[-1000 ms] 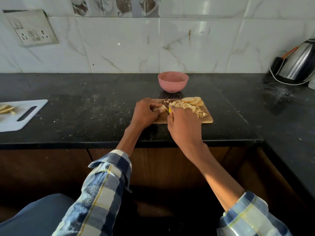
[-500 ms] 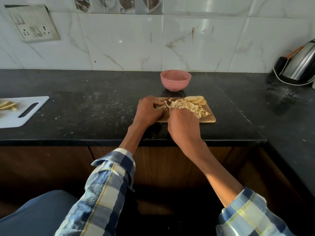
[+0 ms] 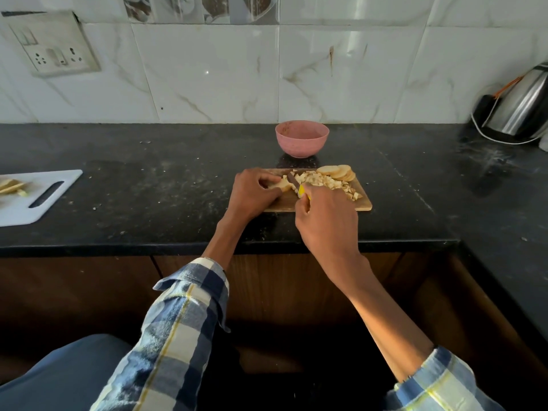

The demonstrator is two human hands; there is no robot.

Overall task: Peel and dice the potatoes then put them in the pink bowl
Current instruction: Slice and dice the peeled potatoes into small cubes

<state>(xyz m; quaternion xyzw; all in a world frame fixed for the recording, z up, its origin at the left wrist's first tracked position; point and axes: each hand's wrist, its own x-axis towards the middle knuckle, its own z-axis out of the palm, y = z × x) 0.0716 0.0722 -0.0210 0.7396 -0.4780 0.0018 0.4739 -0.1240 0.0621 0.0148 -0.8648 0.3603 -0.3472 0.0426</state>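
Two potato lots: diced potato (image 3: 326,182) heaped mid-board; round slices (image 3: 338,172) fanned at the far right corner, uncut.
Piece in work: a pale potato piece (image 3: 281,184) under the left hand (image 3: 255,192), whose grip curls over it and pins it to the wooden board (image 3: 363,204).
Knife: knife (image 3: 296,185), yellow handle pinched in the right hand (image 3: 326,223), dark blade angled at the piece.
Step judged: dicing, well advanced; transfer not begun.
Next move: further cuts close beside the left fingertips, then the slices.
Pink bowl: pink bowl (image 3: 302,138) on the desk (image 3: 148,185) just behind the board, apparently empty.
Hidden: blade edge, left fingertips, most of the handle.
Unclear: scraps on the white board (image 3: 50,197), cut off at left.
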